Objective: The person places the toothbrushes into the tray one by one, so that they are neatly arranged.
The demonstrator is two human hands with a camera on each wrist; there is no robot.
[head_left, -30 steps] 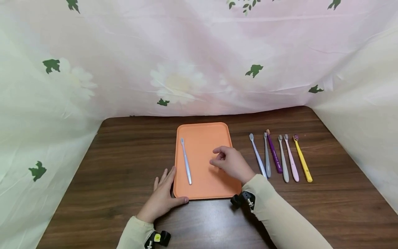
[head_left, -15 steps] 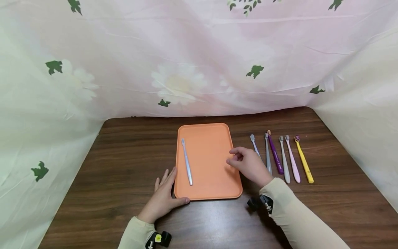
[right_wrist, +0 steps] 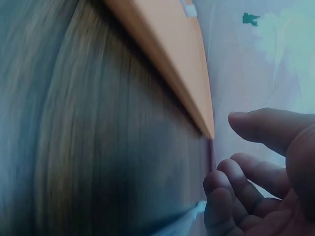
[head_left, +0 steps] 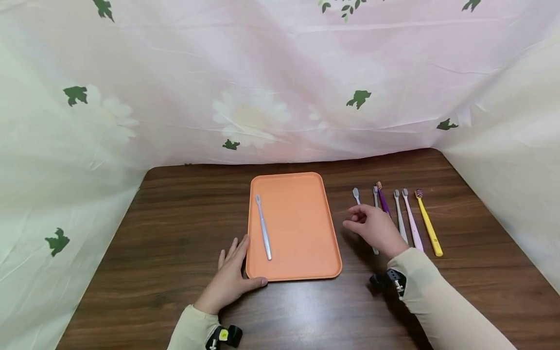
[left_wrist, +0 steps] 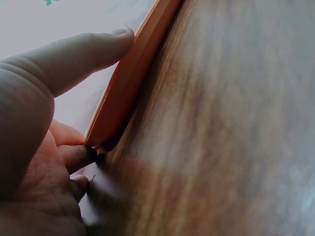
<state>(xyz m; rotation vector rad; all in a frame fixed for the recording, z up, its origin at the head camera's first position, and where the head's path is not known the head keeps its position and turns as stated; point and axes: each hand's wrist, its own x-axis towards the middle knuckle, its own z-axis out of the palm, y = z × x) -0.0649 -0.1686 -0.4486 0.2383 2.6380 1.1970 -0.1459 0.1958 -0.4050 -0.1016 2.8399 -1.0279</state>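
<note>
An orange tray lies on the table with one pale blue toothbrush lengthwise on its left side. My left hand rests at the tray's near left corner, thumb on the front rim and fairly straight fingers along the left side; the left wrist view shows the thumb touching the rim. To the right of the tray, my right hand hovers over a light blue toothbrush, hiding its handle and part of a blue-grey toothbrush. Its fingers are loosely bent, with nothing between thumb and fingertips.
Further right lie a purple toothbrush, a grey one, a pink toothbrush and a yellow toothbrush, heads pointing away. A flowered cloth hangs behind the dark wooden table and along both sides.
My right hand has moved right, from above the tray to over the leftmost toothbrushes of the row. My left hand and the toothbrush on the tray have stayed in place.
</note>
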